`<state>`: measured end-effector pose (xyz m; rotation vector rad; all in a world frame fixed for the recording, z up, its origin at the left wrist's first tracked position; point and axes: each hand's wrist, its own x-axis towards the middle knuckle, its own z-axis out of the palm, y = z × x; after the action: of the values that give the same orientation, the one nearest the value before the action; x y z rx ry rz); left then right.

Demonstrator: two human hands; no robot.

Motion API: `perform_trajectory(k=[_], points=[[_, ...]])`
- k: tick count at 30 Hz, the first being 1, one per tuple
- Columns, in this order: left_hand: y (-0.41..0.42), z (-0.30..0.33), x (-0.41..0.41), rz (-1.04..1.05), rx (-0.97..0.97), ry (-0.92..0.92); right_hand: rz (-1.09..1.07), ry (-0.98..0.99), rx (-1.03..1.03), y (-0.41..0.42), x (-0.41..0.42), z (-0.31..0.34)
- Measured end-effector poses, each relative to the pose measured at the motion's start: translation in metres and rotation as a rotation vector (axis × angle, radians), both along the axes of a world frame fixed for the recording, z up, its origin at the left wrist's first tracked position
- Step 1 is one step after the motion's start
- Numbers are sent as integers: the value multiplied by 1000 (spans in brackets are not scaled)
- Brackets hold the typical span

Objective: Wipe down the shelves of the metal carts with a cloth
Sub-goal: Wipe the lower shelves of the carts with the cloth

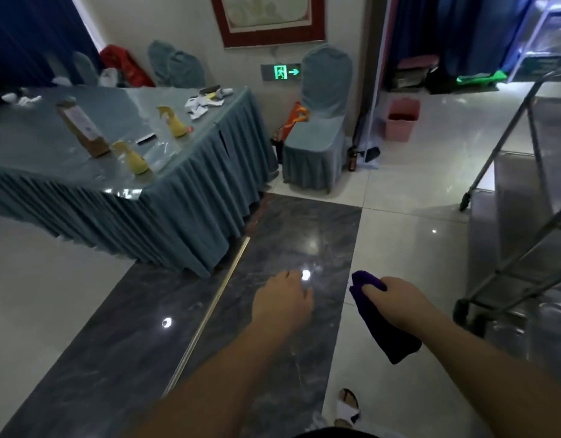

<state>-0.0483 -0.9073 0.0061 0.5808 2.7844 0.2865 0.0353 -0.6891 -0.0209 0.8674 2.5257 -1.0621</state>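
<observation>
Both hands out: right hand (pixel 396 298) grips purple cloth (pixel 386 327) (cart (pixel 525 191) beside); left hand (pixel 282 298) loose, holding nothing.

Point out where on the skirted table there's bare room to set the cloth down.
On the table, the near right corner is bare, bordered by the front edge and the nearer yellow spray bottle. The stretch between the farther spray bottle and the white scraps is free too. The far left is crowded. The right hand holds the purple cloth.
</observation>
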Motion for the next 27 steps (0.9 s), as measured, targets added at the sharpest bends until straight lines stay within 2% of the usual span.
perform_trajectory(k=[9, 17, 23, 27], points=[[150, -1, -93, -235, -14, -10, -234, -28, -1, 128, -38, -6], [293, -32, -165, -623, -44, -57, -577, -77, -29, 217, -37, -34], [394, -54, -220, -944, -97, -124, -952, -117, -68, 255, -38, -49], [456, -65, -230, -1181, -173, -91, -1203, -132, -124, 253, -31, -60]])
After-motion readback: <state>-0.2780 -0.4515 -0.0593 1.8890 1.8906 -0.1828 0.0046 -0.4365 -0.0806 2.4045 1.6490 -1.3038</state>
